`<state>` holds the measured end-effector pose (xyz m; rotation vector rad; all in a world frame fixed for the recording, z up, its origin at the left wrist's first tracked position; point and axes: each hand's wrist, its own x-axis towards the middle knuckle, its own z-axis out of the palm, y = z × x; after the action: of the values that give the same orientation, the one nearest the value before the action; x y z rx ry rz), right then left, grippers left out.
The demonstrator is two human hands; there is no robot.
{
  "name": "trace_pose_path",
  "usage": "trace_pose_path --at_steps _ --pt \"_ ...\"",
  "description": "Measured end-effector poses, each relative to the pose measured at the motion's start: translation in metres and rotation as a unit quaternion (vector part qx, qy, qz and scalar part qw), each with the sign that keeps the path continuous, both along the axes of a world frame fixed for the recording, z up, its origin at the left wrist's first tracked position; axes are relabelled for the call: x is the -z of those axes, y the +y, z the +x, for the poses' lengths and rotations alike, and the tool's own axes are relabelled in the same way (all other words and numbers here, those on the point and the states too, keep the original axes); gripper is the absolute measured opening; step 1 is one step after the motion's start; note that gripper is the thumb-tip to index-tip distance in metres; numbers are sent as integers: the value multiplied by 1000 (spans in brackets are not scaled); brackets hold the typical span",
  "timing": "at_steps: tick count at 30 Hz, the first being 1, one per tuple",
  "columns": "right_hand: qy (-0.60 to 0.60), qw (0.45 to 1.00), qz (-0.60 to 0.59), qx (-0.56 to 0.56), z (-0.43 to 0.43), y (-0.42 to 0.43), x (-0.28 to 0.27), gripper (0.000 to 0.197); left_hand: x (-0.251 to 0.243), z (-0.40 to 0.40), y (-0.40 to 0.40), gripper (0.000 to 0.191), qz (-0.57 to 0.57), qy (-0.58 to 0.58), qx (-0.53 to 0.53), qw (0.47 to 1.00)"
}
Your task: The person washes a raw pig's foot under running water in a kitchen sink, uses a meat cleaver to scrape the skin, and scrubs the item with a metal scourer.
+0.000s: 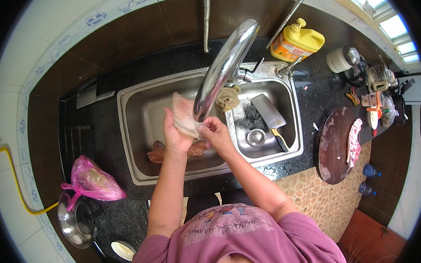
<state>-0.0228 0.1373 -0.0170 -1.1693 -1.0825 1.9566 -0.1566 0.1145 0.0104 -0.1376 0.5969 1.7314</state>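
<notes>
A pale, flat piece of raw meat or skin (183,113) lies across the palm of my left hand (175,136), above the left basin (142,109) of a steel double sink. The fingertips of my right hand (217,135) pinch its lower right edge. Directly over the piece hangs the mouth of the curved chrome faucet (225,65), which hides part of it. Whether water is running, I cannot tell. Darker raw meat (157,153) rests at the bottom of the same basin, partly covered by my left forearm.
The right basin holds a cleaver (268,111), a dark scouring pad (250,118) and a drain strainer (256,138). A cloth (228,98) drapes the divider. Another cleaver (87,97) and a pink bag (96,182) lie left; a round board (332,143) bearing meat (354,143) sits right.
</notes>
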Motion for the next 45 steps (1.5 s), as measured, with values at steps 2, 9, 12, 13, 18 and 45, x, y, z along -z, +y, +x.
trace_pose_path --at_steps 2,9,12,13,18,45 --pt "-1 999 -24 -23 -5 -2 0 18 3 0 -3 57 10 -13 6 1000" --pt "75 929 -354 83 14 10 10 40 -3 2 -13 58 -12 -5 52 999" --pt "143 927 -345 41 -4 18 7 43 17 3 -20 57 -90 59 141 984" --pt "145 945 -294 10 -7 23 12 41 18 4 -19 57 -88 57 141 984" --pt "179 946 -228 145 -3 32 30 27 6 7 -17 51 -141 90 161 973" --pt "78 951 -280 106 -24 -10 85 25 69 50 -15 36 -283 720 105 625"
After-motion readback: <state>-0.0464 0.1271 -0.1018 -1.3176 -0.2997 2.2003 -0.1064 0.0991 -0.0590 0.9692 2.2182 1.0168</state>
